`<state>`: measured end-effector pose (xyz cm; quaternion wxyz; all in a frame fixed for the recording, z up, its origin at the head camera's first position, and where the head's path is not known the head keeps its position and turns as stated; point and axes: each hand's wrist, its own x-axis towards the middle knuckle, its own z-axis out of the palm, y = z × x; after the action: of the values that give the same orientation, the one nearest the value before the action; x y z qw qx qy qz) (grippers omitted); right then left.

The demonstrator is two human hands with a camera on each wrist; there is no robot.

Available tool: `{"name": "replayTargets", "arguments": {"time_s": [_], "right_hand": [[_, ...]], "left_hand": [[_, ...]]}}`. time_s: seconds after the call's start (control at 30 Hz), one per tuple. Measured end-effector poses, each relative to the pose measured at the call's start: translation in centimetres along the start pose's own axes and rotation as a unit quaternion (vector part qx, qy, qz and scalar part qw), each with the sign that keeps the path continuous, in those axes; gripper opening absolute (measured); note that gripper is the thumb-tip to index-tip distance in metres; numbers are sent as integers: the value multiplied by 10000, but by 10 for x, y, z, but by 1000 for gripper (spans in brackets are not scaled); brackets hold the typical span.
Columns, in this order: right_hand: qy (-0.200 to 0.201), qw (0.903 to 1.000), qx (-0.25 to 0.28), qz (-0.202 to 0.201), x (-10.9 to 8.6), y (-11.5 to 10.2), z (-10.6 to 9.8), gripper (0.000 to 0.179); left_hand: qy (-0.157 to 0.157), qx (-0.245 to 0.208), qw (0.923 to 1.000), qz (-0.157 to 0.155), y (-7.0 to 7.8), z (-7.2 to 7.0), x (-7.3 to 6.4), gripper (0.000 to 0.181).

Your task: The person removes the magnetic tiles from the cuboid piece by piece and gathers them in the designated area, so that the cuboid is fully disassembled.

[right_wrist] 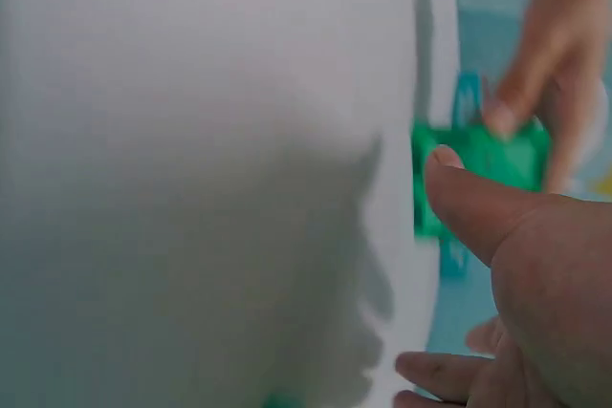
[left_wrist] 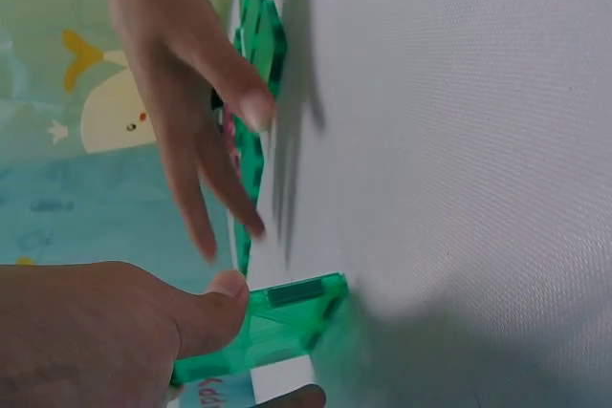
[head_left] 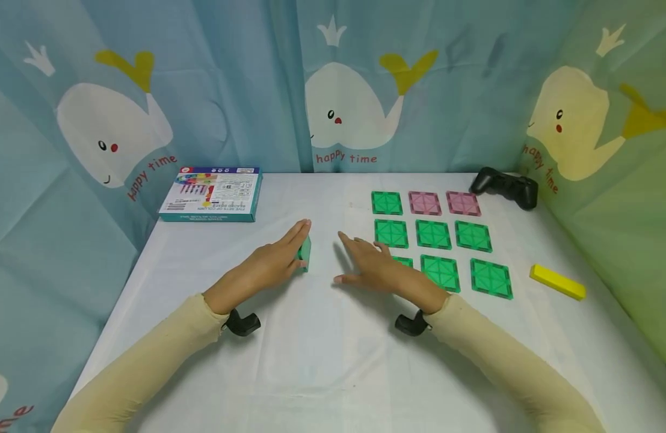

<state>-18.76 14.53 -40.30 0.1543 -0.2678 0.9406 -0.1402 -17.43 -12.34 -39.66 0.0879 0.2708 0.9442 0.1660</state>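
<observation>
My left hand (head_left: 270, 263) pinches a green see-through square magnetic tile (head_left: 305, 257) between its thumb and fingers. The tile stands on edge, its lower edge at or just over the white table; in the left wrist view the thumb lies on the held tile (left_wrist: 287, 320). Across a small gap, my right hand (head_left: 373, 264) hovers above the table with its fingers spread and nothing in it. Behind that hand lie several flat green tiles (head_left: 440, 273) in rows, one partly hidden by the right hand. Two pink tiles (head_left: 425, 203) lie in the far row.
A flat teal-edged box (head_left: 210, 195) lies at the back left. At the back right a black game controller (head_left: 506, 187) rests near the curtain. Right of the tiles is a yellow bar (head_left: 557, 282). Blue and green whale-print curtains (head_left: 257, 84) stand around the table.
</observation>
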Motion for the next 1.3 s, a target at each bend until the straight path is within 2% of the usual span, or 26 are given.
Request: {"name": "replayTargets", "arguments": {"time_s": [0.1,0.27,0.53,0.73,0.87,0.97,1.1,1.3], "right_hand": [[-188,9992,-336,-50,21,-23,7,109],[-313,9990,-297,-95,41,-49,11,108],[-76,9998,-86,-161,51,-57,11,94],[-130,9996,202,-144,45,-50,3,93],[89,9987,495,-80,34,-37,-8,90],[300,9969,720,-9,22,-22,-16,87],[443,9947,918,98,5,0,-22,84],[542,9961,691,-62,-16,20,-13,80]], "left_hand": [[76,71,9999,75,2,-1,0,82],[8,70,9999,98,6,-2,0,80],[45,-22,10000,70,6,-4,-1,78],[-93,-545,9982,-239,-1,-5,-5,90],[-34,-842,9957,-393,-8,-4,-7,96],[-52,-883,9951,-433,-13,-3,-11,95],[-232,-785,9953,-515,-19,0,-19,90],[-303,-753,9954,-508,-28,6,-25,83]]}}
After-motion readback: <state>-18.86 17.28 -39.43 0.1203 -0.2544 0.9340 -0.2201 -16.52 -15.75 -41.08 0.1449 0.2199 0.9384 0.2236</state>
